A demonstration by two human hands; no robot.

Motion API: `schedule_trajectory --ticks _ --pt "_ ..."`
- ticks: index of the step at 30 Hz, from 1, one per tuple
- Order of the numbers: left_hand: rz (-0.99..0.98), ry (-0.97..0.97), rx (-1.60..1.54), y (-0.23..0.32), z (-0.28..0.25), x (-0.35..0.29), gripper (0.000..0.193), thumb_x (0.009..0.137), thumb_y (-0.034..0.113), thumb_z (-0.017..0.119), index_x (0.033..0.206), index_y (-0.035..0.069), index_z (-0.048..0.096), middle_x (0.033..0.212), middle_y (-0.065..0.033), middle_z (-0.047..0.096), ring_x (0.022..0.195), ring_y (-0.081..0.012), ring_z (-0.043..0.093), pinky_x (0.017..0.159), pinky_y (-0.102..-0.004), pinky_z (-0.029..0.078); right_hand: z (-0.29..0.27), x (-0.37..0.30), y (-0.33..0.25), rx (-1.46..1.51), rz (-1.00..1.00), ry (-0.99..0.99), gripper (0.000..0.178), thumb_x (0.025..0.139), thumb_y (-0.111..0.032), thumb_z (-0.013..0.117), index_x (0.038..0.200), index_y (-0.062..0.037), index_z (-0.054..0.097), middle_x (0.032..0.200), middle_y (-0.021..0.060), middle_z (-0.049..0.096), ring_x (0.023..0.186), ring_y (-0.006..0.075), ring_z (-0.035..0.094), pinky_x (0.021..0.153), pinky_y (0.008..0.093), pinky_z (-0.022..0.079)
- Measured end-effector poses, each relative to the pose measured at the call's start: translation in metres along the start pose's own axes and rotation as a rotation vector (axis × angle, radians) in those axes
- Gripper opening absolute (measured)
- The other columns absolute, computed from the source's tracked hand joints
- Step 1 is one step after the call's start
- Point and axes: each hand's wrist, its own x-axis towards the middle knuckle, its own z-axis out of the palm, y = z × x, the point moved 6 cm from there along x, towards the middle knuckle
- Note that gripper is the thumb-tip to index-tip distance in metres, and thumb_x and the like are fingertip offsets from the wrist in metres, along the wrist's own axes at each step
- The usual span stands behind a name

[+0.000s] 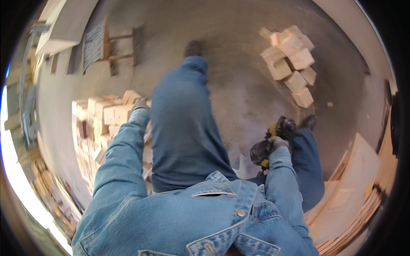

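My right hand [279, 144], in a grey glove, is closed round the handle of a yellow-and-black power tool [260, 152], low beside my right leg. The tool's dark round end [286, 126] points forward; its exact kind is unclear. On the other side, my left hand [141, 103], also gloved, reaches down to a stack of pale wooden blocks [110, 114]. It is right beside a block [130, 97] at the stack's far corner. Blur and the small size hide its fingers, so I cannot tell whether it grips that block.
A loose heap of wooden blocks [290, 53] lies on the concrete floor ahead right. A wooden frame with a woven panel [95, 45] stands far left. Boards and sheets [348, 187] lean at the right. More timber [47, 183] lies at the left edge.
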Motion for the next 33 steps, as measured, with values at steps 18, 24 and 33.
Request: schedule_trajectory --ticks 18,24,33 --pt "0.629 0.593 0.152 0.295 -0.269 -0.015 0.079 0.069 0.035 0.084 0.139 0.01 0.059 0.142 -0.0165 0.059 0.131 -0.0334 0.056 0.111 -0.041 0.045 0.006 0.044 0.013 -0.442 -0.016 -0.127 0.033 0.09 -0.023 0.06 0.116 -0.0074 0.071 0.11 0.0128 0.074 0.103 0.0239 0.072 0.088 0.0351 0.056" --pt "0.799 0.569 0.247 0.429 -0.258 -0.088 0.078 0.072 0.036 0.084 0.141 0.012 0.058 0.145 -0.013 0.056 0.132 -0.0331 0.055 0.112 -0.0405 0.045 0.01 0.043 0.003 -0.529 -0.11 -0.078 0.019 0.078 -0.011 0.073 0.096 -0.004 0.073 0.075 0.0102 0.072 0.066 0.0225 0.071 0.062 0.0367 0.056" --pt "0.923 0.419 0.204 0.577 -0.154 -0.152 0.089 0.072 0.039 0.085 0.149 0.011 0.048 0.148 -0.0154 0.053 0.136 -0.0322 0.052 0.113 -0.0414 0.044 -0.015 -0.015 -0.03 -0.327 0.069 -0.068 0.04 0.083 -0.016 0.069 0.122 -0.0067 0.069 0.122 0.0159 0.071 0.118 0.0282 0.067 0.099 0.0348 0.052"
